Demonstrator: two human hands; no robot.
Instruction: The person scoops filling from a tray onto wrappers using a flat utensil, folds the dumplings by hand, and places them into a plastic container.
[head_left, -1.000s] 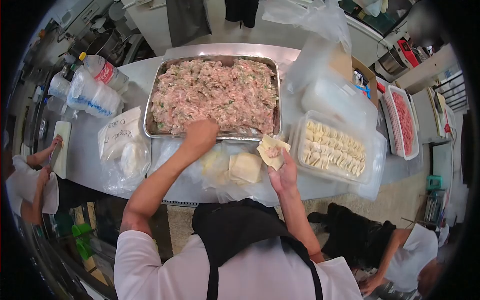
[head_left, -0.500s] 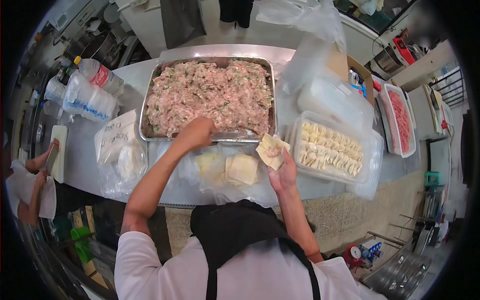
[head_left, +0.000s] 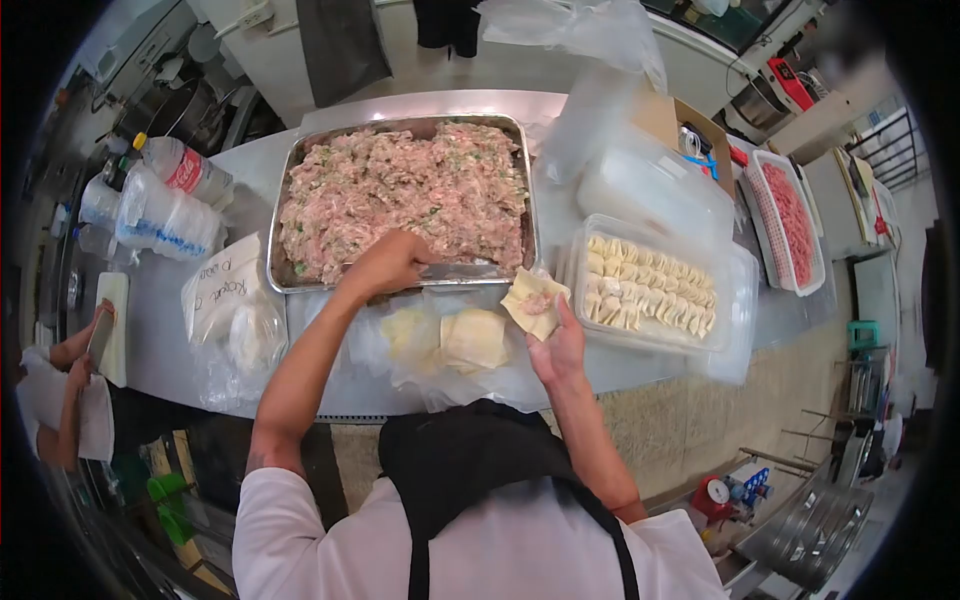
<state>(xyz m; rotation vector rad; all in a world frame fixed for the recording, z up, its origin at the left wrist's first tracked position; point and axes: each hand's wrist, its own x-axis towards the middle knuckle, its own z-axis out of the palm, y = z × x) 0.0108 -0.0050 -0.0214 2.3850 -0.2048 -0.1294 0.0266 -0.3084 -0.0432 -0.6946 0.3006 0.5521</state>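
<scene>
My left hand (head_left: 390,262) is closed at the near edge of a metal tray (head_left: 533,225) filled with ground meat mixture (head_left: 400,195) flecked with green. What its fingers grip, if anything, is hidden. My right hand (head_left: 560,350) holds up an open dumpling wrapper (head_left: 520,312) with a dab of meat filling in its middle. Between my forearms, a stack of square wrappers (head_left: 474,340) lies on clear plastic. Just right of my right hand, a plastic container (head_left: 640,342) carries rows of folded dumplings (head_left: 655,287).
A labelled plastic bag (head_left: 232,290) and several bottles (head_left: 190,172) stand to the left. Container lids (head_left: 660,190) and a cardboard box (head_left: 700,140) are at the back right, near a basket of ground meat (head_left: 790,225). A co-worker's hands hold a knife over a cutting board (head_left: 115,340) far left.
The view has shifted slightly, so the table's things appear a little further left. My left hand stays at the tray's near edge, and my right hand still holds the filled wrapper.
</scene>
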